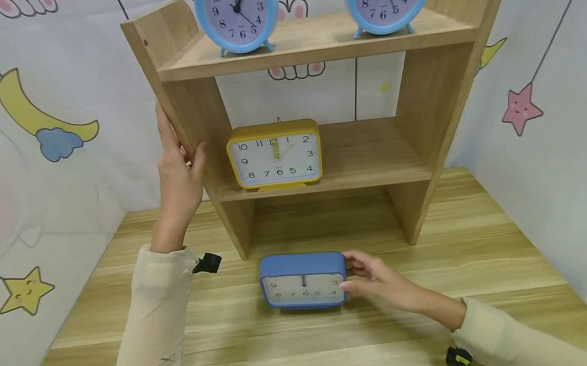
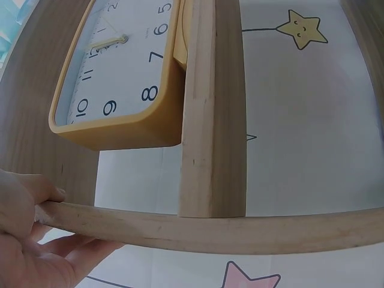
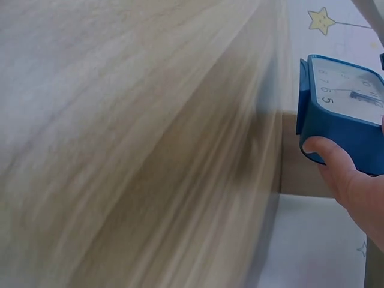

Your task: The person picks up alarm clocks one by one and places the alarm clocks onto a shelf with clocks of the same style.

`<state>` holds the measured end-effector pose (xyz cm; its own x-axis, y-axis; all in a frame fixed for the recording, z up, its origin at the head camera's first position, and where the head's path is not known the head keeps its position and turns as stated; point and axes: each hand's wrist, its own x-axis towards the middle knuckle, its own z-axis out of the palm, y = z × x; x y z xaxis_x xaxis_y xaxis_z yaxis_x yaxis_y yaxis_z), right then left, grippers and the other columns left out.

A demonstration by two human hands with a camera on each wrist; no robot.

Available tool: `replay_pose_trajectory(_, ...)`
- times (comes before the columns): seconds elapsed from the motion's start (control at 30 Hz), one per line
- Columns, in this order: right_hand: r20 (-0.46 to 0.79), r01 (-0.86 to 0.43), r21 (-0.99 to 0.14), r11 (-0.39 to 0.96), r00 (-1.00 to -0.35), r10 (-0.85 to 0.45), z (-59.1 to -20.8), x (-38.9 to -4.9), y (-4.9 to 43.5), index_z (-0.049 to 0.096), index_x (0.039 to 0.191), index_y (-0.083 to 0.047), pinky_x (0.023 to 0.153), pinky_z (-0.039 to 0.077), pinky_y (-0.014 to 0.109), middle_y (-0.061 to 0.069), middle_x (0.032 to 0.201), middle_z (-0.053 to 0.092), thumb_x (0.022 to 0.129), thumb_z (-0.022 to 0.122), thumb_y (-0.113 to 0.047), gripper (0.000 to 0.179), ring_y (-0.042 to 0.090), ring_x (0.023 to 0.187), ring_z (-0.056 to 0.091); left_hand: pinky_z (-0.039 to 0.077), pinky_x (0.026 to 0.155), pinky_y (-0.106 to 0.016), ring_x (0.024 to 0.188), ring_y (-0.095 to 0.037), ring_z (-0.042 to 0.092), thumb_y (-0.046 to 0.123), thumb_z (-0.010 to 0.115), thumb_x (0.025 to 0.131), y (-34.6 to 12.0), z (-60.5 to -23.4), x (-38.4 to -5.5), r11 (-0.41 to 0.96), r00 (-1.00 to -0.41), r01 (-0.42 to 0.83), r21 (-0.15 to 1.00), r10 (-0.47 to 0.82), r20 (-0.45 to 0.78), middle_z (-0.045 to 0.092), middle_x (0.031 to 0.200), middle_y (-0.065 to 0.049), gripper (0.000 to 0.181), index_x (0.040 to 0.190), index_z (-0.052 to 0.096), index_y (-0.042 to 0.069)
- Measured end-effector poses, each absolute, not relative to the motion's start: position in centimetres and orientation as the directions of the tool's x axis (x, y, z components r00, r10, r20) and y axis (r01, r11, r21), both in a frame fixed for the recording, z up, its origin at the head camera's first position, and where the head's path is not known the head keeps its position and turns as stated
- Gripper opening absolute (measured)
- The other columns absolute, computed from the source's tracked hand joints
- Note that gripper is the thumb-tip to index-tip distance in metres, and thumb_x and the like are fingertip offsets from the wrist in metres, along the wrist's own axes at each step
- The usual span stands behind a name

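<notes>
My left hand [image 1: 180, 172] grips the left side panel [image 2: 138, 227] of a wooden shelf, thumb on the inner face and fingers along the outside. My right hand [image 1: 381, 282] holds a blue rectangular clock [image 1: 301, 264] by its right end, thumb at the front edge. The clock is in front of the shelf, close over the table, and its white face looks toward me. In the right wrist view my thumb [image 3: 330, 153] presses the clock's blue side. A yellow rectangular clock [image 1: 272, 130] stands on the middle board, near the left panel.
Two light-blue round clocks [image 1: 243, 37], [image 1: 389, 17] stand on the upper board [image 1: 314, 52]. The shelf stands on a wood-grain table [image 1: 296, 349]. Pale fabric walls [image 1: 557, 185] with printed stars and a moon close in the back and sides.
</notes>
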<state>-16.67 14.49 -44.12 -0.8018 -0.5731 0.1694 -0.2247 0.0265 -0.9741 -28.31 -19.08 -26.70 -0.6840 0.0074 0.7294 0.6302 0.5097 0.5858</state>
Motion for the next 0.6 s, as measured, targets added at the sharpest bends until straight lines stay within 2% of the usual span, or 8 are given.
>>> replay_pose_trajectory(0.17,0.197,-0.293,-0.952,0.091,-0.810,-0.552,-43.5,-16.5,15.7,0.042,0.139,0.009,0.091,0.055,0.033,0.023,0.127,0.057,0.099,0.062,-0.006,0.048,0.038,0.116,0.057,0.055,0.088,-0.054,0.123,-0.031,0.056,0.006,0.053,0.102,-19.1,-26.6,-28.3,0.515,-0.693,0.621,0.591,0.009,0.721,0.040,0.154,-0.011,0.081,0.161,-0.001,0.016)
replay_pose_trajectory(0.23,0.203,-0.304,-0.947,0.101,-0.814,-0.545,-43.2,-16.4,16.2,0.043,0.139,0.009,0.091,0.055,0.034,0.024,0.127,0.057,0.099,0.062,-0.006,0.047,0.039,0.116,0.057,0.054,0.088,-0.054,0.123,-0.031,0.056,0.006,0.053,0.102,-19.1,-26.6,-28.2,0.517,-0.697,0.617,0.593,0.009,0.717,0.040,0.154,-0.011,0.081,0.161,-0.001,0.016)
replay_pose_trajectory(0.4,0.176,-0.270,-0.957,0.102,-0.828,-0.532,-42.3,-16.3,17.4,0.042,0.140,0.009,0.087,0.057,0.046,0.026,0.127,0.055,0.100,0.060,-0.006,0.047,0.037,0.116,0.057,0.055,0.087,-0.054,0.122,-0.030,0.057,0.005,0.053,0.101,-19.2,-26.6,-28.2,0.520,-0.691,0.620,0.588,0.005,0.723,0.042,0.153,-0.013,0.081,0.161,-0.001,0.016)
replay_pose_trajectory(0.6,0.158,-0.242,-0.966,0.092,-0.833,-0.530,-41.1,-16.0,19.0,0.039,0.142,0.008,0.087,0.056,0.051,0.028,0.129,0.053,0.101,0.058,-0.006,0.047,0.022,0.114,0.061,0.055,0.087,-0.053,0.122,-0.029,0.057,0.004,0.053,0.101,-19.2,-26.6,-28.3,0.525,-0.685,0.623,0.580,0.008,0.729,0.043,0.152,-0.014,0.081,0.161,0.000,0.015)
